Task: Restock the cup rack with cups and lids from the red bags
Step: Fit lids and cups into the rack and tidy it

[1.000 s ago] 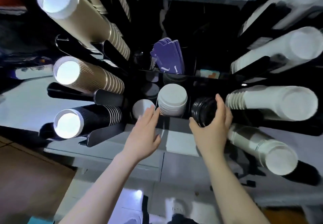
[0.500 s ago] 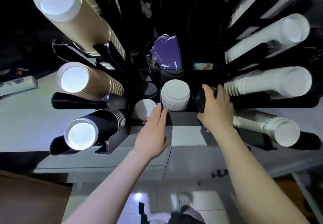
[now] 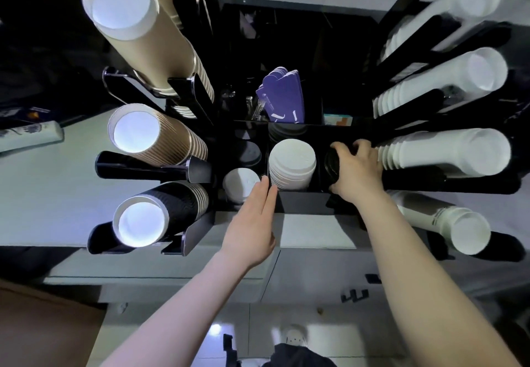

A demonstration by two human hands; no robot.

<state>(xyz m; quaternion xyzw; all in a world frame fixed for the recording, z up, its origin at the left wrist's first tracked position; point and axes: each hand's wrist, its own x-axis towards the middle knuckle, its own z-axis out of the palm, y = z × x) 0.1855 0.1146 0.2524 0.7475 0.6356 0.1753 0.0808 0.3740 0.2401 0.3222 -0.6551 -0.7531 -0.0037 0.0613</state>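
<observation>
The right hand (image 3: 357,170) curls round a stack of black lids (image 3: 332,163), seated in the right slot of the rack (image 3: 301,200). The left hand (image 3: 252,223) is flat, fingers straight, touching the white lids (image 3: 292,163) next door. Pushed down crooked, the black stack could jam or spill. Cup sleeves (image 3: 441,154) crowd the right side; purple cards (image 3: 282,97) stand beyond.

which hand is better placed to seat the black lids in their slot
Right. The right hand already grips the black lids in the slot beside the white lids. The left hand is open, fingers straight, near the white lids, holding nothing.
</observation>
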